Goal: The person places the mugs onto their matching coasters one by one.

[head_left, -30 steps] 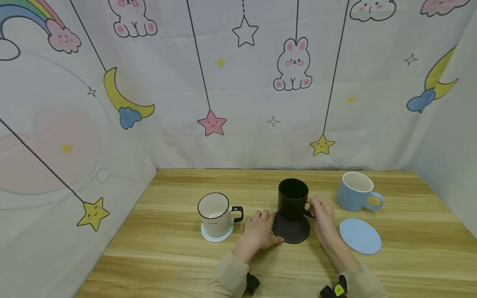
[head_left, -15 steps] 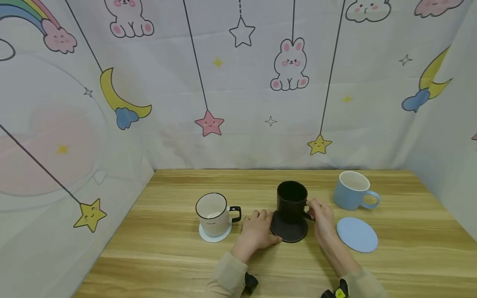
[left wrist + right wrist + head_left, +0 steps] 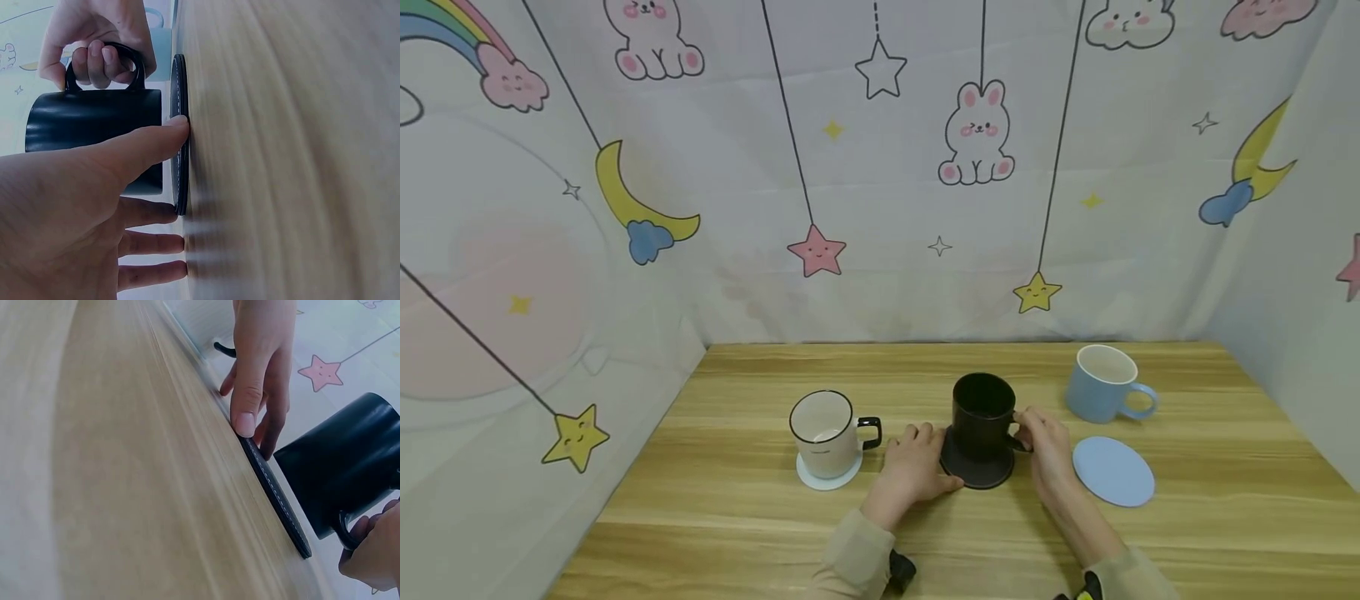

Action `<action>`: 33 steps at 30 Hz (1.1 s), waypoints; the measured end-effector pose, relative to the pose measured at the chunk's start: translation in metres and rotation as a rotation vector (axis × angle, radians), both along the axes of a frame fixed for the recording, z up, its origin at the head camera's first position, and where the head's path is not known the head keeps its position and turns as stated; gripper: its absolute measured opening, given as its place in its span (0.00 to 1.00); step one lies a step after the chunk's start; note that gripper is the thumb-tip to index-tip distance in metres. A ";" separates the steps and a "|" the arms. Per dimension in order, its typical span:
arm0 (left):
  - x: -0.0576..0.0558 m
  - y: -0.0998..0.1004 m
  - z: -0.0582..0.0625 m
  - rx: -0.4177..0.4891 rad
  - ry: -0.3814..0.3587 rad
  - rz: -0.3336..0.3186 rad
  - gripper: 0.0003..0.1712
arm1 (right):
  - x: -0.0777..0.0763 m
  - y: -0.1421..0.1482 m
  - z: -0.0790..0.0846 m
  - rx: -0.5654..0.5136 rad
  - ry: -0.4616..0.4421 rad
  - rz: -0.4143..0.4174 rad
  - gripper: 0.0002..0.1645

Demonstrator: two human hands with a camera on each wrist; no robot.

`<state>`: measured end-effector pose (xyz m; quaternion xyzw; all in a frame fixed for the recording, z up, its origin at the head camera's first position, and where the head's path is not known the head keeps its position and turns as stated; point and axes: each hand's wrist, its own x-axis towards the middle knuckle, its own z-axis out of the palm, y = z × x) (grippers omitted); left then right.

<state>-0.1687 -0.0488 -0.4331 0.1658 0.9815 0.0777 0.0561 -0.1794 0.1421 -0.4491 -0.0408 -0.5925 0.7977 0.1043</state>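
My right hand point(image 3: 1048, 446) grips the handle of a black mug point(image 3: 983, 412) with curled fingers. The mug point(image 3: 94, 119) is upright just above a round black coaster point(image 3: 180, 134) with a stitched edge; a narrow gap shows between them in both wrist views. My left hand point(image 3: 912, 468) rests on the table at the coaster's left, its fingers fairly straight. In the left wrist view its thumb point(image 3: 159, 140) touches the coaster's near edge and a finger touches the edge farther round. The right wrist view shows the coaster point(image 3: 275, 494) lying flat under the slightly tilted-looking mug point(image 3: 344, 462).
A white mug point(image 3: 826, 433) with a black rim and handle stands on a pale round coaster point(image 3: 829, 482) at the left. At the right a light blue mug point(image 3: 1101, 387) stands behind a light blue coaster point(image 3: 1116, 471). A printed cloth point(image 3: 880, 183) hangs behind the wooden table point(image 3: 737, 533).
The black mug has come down closer to the black coaster in my right hand. My left hand stays at the coaster. The head view has shifted slightly.
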 end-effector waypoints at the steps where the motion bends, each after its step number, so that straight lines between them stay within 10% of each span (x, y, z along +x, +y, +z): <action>1: 0.000 0.000 0.000 0.001 -0.003 0.001 0.45 | 0.001 0.000 0.000 -0.003 -0.008 -0.002 0.27; 33: -0.001 -0.001 -0.003 -0.011 0.034 -0.015 0.45 | 0.008 -0.004 0.005 -0.025 -0.083 0.027 0.26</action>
